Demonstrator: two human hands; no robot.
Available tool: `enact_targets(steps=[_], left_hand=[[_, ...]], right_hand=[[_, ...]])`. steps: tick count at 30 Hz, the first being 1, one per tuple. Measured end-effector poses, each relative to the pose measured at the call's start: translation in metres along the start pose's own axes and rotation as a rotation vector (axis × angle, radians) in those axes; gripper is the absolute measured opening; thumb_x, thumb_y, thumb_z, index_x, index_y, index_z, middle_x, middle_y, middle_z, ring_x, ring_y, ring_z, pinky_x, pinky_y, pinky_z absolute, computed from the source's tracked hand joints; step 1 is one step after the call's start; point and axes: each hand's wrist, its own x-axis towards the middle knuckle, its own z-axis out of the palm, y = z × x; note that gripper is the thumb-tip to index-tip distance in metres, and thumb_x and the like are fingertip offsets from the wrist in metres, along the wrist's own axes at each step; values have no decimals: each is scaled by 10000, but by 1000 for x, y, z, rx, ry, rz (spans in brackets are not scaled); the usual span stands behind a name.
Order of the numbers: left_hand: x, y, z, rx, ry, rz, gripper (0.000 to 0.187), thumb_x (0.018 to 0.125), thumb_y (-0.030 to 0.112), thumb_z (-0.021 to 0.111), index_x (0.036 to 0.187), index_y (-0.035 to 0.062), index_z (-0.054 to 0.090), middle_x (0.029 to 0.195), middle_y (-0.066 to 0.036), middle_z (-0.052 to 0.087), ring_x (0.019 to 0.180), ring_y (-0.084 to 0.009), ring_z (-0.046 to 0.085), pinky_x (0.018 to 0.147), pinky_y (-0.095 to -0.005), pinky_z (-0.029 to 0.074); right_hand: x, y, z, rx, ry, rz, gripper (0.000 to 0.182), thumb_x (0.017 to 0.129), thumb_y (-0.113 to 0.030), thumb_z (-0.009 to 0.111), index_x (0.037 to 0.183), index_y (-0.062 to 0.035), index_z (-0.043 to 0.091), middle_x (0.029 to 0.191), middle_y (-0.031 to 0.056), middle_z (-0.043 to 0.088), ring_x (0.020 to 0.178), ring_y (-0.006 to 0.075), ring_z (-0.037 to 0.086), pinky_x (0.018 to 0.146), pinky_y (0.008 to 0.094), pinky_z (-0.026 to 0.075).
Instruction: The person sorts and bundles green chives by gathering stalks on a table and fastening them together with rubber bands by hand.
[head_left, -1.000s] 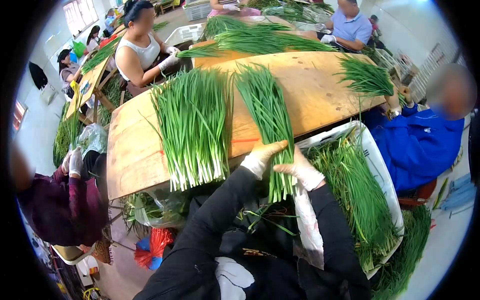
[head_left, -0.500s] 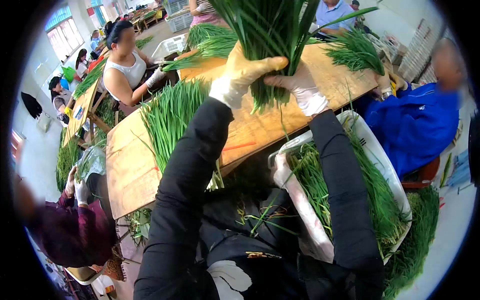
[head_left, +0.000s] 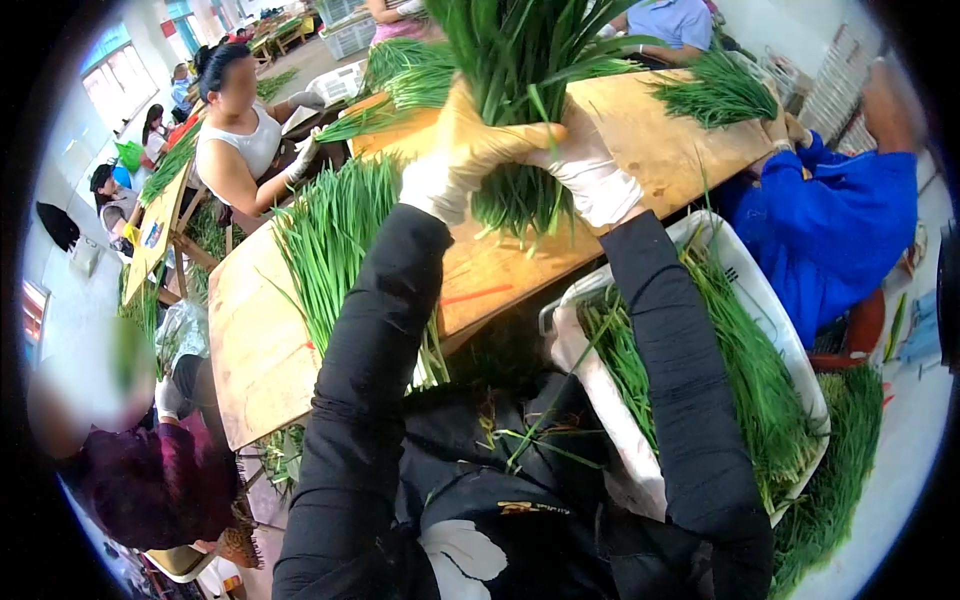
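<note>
A thick bunch of long green leaves (head_left: 520, 70) stands upright between my two gloved hands, above the wooden table. My left hand (head_left: 465, 150) wraps round its lower part from the left, thumb across the front. On the other side my right hand (head_left: 588, 172) grips the same bunch, its fingers partly hidden behind the stalks. The cut ends hang below both hands. Left of my left forearm, a wide pile of green leaves (head_left: 345, 220) lies on the wooden table (head_left: 255, 330).
A white basket (head_left: 815, 400) of leaves sits at my right, with more leaves (head_left: 845, 450) beside it. A red strip (head_left: 478, 295) lies near the table edge. Co-workers sit around: one in blue (head_left: 830, 230), one in a white top (head_left: 250, 150), one in maroon (head_left: 150, 480).
Both hands and the bunch have shifted slightly left and down, still gripping. The co-worker at the left has raised leaves toward the head. The blue-sleeved co-worker's arms have moved.
</note>
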Motion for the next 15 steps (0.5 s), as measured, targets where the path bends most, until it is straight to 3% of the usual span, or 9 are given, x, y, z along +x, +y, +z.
enact_targets(steps=[2, 3, 4, 6, 7, 8, 10, 12, 15], left_hand=[[-3, -1, -11, 109, -56, -106, 769, 548, 80, 823, 1159, -20, 367, 1012, -120, 567, 873, -192, 579, 734, -273, 510], [-10, -10, -5, 183, 3, -53, 569, 512, 131, 846, 994, 32, 561, 912, -53, 616, 798, -141, 566, 736, -272, 473], [-13, -19, 1, 372, 161, -55, 441, 571, 131, 811, 947, 41, 598, 856, -27, 624, 744, -113, 555, 684, -249, 461], [-12, -24, 8, 145, 367, -10, 331, 631, 102, 765, 922, 35, 622, 821, -13, 629, 709, -91, 556, 655, -235, 455], [-13, -20, 2, 293, 310, -61, 247, 659, 53, 726, 890, 39, 640, 800, 0, 630, 678, -82, 554, 630, -233, 451], [-15, -17, 6, 263, 439, 53, 237, 650, 27, 716, 877, 32, 648, 801, -18, 630, 674, -88, 554, 612, -227, 443], [-25, 17, 1, 257, 492, -2, 192, 673, 70, 706, 849, 21, 645, 771, -30, 621, 647, -98, 544, 607, -228, 437], [-28, 34, -37, 246, 469, -11, 240, 724, 151, 674, 909, 7, 620, 780, -51, 608, 658, -120, 540, 632, -238, 438], [-44, 72, -76, -125, 353, 36, 308, 764, 183, 635, 999, -4, 568, 796, -49, 586, 713, -144, 545, 669, -272, 445]], right_hand=[[0, 17, -3, -336, -45, 40, 753, 551, -230, 799, 1177, -33, 430, 1085, 138, 568, 1002, 229, 542, 876, 326, 420], [0, 40, 6, -500, -56, 9, 768, 553, -236, 795, 1192, -31, 421, 1081, 160, 566, 1015, 256, 536, 882, 331, 414], [0, 53, 15, -665, -64, -21, 783, 555, -242, 791, 1207, -28, 413, 1076, 183, 564, 1028, 283, 530, 889, 335, 408], [-10, 28, 14, -477, -90, 132, 823, 559, -248, 791, 1238, -26, 382, 1099, 207, 545, 1041, 324, 514, 895, 332, 403], [-14, 21, 17, -481, -114, 157, 796, 568, -226, 796, 1224, -23, 394, 1097, 173, 553, 1031, 264, 517, 891, 315, 402], [-18, 13, 19, -485, -137, 178, 769, 577, -204, 801, 1210, -21, 405, 1096, 139, 560, 1021, 205, 520, 888, 298, 400], [-39, -27, 22, -461, -317, 428, 924, 556, -231, 816, 1296, -13, 307, 1239, 179, 457, 1140, 254, 436, 961, 336, 351], [-67, -12, 12, -562, -406, 445, 977, 561, -258, 814, 1323, -10, 254, 1291, 194, 396, 1184, 274, 391, 992, 349, 321], [-127, 17, 13, -422, -278, 378, 507, 745, -187, 662, 1173, -34, 435, 987, 132, 585, 944, 239, 551, 812, 335, 442]])
